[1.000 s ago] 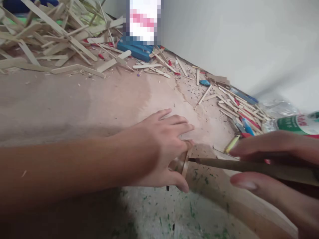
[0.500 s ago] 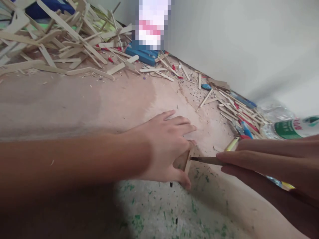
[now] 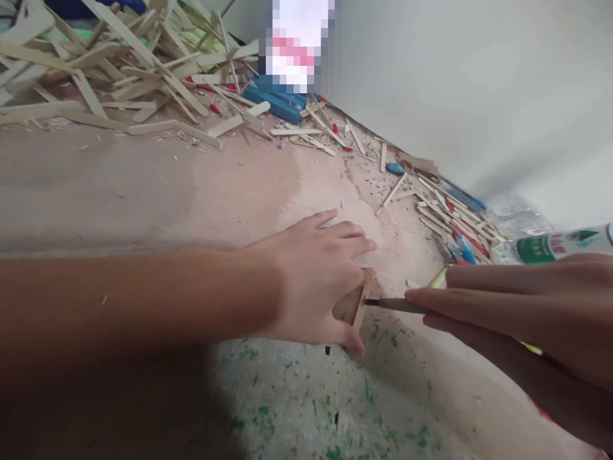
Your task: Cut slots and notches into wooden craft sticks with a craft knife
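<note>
My left hand (image 3: 311, 281) lies palm down on the worn work surface and pinches a short wooden stick (image 3: 359, 308) between thumb and fingers, keeping it on edge. My right hand (image 3: 517, 313) comes in from the right and grips a thin brown tool (image 3: 390, 305) like a pen. The tool's dark tip touches the side of the stick. Most of the tool's shaft is hidden under my right fingers.
A large heap of flat wooden sticks (image 3: 110, 70) fills the far left. More sticks and coloured scraps (image 3: 445, 211) line the white wall. A blue block (image 3: 280, 105) sits at the back. A plastic bottle (image 3: 550, 246) lies on the right. Green paint flecks (image 3: 306, 409) mark the near surface.
My right hand has slid forward along the tool, so less of the shaft shows. The view has shifted slightly. My left hand keeps the stick in the same place.
</note>
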Available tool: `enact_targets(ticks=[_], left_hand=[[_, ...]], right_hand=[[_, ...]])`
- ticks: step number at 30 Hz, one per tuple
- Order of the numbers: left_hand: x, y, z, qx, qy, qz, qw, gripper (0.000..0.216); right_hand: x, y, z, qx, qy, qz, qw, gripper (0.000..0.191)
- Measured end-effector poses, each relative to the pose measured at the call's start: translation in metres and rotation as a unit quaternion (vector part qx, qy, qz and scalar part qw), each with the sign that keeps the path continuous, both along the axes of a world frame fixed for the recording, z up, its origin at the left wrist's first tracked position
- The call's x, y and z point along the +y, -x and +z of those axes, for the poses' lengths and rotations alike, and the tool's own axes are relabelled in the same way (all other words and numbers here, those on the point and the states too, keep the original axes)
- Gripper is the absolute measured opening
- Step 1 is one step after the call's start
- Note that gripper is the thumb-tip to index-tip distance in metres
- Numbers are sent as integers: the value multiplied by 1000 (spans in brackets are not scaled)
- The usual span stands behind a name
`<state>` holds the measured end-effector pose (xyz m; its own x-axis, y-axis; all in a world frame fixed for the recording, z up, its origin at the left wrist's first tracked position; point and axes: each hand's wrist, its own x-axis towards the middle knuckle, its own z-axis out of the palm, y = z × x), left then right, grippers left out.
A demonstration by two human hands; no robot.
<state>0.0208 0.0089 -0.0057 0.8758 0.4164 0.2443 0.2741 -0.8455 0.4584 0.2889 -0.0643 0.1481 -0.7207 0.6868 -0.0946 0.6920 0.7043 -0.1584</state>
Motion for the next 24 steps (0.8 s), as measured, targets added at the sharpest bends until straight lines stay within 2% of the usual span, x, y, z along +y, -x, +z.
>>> enact_targets(ticks=[4, 9, 12, 16, 20, 24], left_hand=[[0, -1, 2, 15, 7, 2, 1000, 89], [-2, -3, 3, 28, 4, 19, 999, 95], [-3, -4, 1, 33, 7, 21, 999, 98], [-5, 0, -6, 15, 7, 22, 1000, 100], [-9, 7, -14, -25, -6, 27, 999, 97], [-11, 14, -16, -71, -24, 32, 997, 96]], right_hand=[[4, -2, -1, -22, 28, 39, 999, 51], [-1, -16, -9, -4, 33, 42, 999, 82], [-14, -28, -19, 9, 34, 21, 999, 88], [-30, -46, -42, 70, 24, -17, 997, 84], [-35, -55, -64, 125, 24, -38, 991, 70], [-34, -55, -77, 143, 23, -34, 989, 54]])
